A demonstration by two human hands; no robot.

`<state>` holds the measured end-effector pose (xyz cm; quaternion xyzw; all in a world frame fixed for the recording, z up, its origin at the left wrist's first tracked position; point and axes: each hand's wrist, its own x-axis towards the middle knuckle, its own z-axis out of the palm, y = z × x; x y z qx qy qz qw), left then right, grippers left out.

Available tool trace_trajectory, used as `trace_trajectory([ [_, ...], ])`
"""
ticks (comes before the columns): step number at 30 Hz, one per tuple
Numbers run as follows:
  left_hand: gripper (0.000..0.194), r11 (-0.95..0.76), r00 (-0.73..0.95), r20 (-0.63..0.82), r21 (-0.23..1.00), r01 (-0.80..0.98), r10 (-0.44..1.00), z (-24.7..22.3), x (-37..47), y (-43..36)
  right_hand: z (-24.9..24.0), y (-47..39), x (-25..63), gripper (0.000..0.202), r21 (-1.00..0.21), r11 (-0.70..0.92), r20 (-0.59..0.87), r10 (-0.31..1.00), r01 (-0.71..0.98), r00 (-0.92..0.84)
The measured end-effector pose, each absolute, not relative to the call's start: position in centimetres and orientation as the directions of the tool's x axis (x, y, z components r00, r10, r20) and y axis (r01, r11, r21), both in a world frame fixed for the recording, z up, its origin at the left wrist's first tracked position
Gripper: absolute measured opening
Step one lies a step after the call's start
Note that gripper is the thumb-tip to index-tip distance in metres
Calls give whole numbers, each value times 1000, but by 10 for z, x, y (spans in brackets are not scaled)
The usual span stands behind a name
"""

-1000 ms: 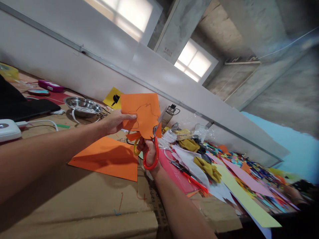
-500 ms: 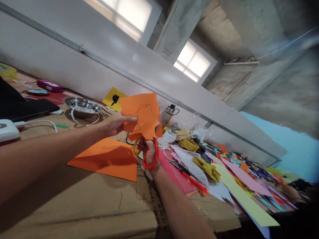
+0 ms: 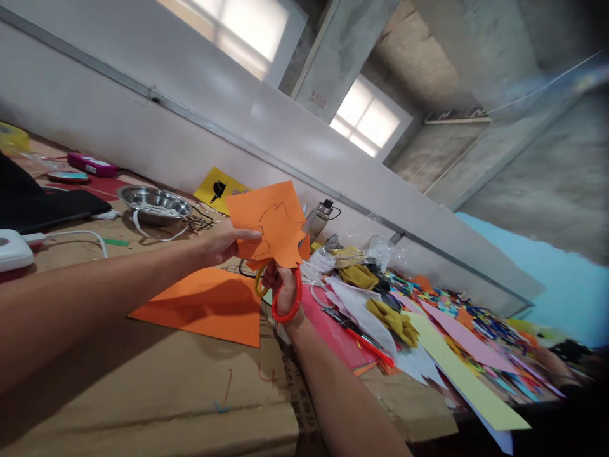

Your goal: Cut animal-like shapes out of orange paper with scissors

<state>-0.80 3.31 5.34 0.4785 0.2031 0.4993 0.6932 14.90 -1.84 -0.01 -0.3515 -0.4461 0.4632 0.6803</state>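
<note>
My left hand (image 3: 223, 244) pinches the left edge of an orange sheet of paper (image 3: 278, 219), thumb on its front. A dark outline is drawn on this sheet, and its lower right edge is cut. My right hand (image 3: 284, 285) grips scissors (image 3: 299, 295) with a red and a yellow handle loop, just below the paper. Most of their blades are hidden behind the sheet. Under my hands, a larger orange sheet (image 3: 209, 304) lies on the cardboard (image 3: 157, 381).
A metal bowl (image 3: 155, 202) and a yellow card (image 3: 216, 189) stand behind my left arm. To the right lie red-handled scissors (image 3: 364, 339), mustard cloth (image 3: 392, 320), a pale green strip (image 3: 471, 374) and heaped colourful scraps (image 3: 495, 330). A metal bottle (image 3: 320, 218) stands near the wall.
The orange sheet has tilted anticlockwise in my left hand. The scissor blades, partly visible before beside the sheet, are now mostly behind it. My right hand has barely moved.
</note>
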Motion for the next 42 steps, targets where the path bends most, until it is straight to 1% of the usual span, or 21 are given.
trace_trajectory([
  [5,34,83,442,153,879,-470,884,46,-4,34,1,-19,148,32,-883,362,332,932,-299,147],
  [9,36,70,468,170,889,-452,867,46,-4,31,0,-18,148,36,-876,371,344,928,-307,140],
  [19,38,85,482,143,904,-420,864,46,-4,27,-5,-13,152,31,-881,359,309,930,-308,199],
  [30,41,46,501,175,916,-399,847,38,-1,32,-3,-13,152,30,-883,347,287,932,-316,222],
  [42,46,44,521,156,936,-350,839,31,1,29,-5,-11,153,29,-904,349,296,928,-246,227],
])
